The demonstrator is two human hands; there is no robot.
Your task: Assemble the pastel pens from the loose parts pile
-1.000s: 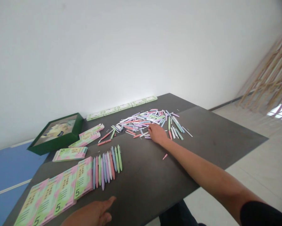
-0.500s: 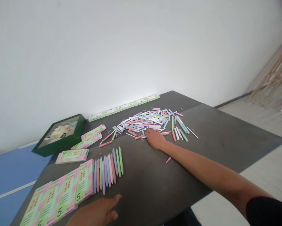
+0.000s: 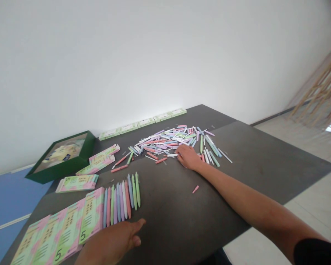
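Observation:
My right hand [image 3: 189, 157] is at the near edge of a heap of loose pen parts [image 3: 165, 142] in pastel colours. Its fingers are curled down, and a slim white pen piece [image 3: 171, 155] sticks out to the left from the fingertips. The fingertips themselves are partly hidden. My left hand [image 3: 112, 239] hovers low at the front, holding nothing, with the index finger stretched out to the right. It covers the lower ends of some pens in a side-by-side row of assembled pens [image 3: 122, 200].
Pink-and-green flat boxes marked 5 [image 3: 68, 230] line the table's left front. More cartons [image 3: 77, 183] lie behind them, near a green open box [image 3: 84, 152] with packets inside. Pale green boxes [image 3: 145, 122] stand along the wall. A small pink piece [image 3: 195, 188] lies alone on the dark table [image 3: 165, 206].
My right hand has shifted slightly right along the heap's edge, and a white pen piece now shows at its fingertips. My left hand has moved up a little over the row's lower ends.

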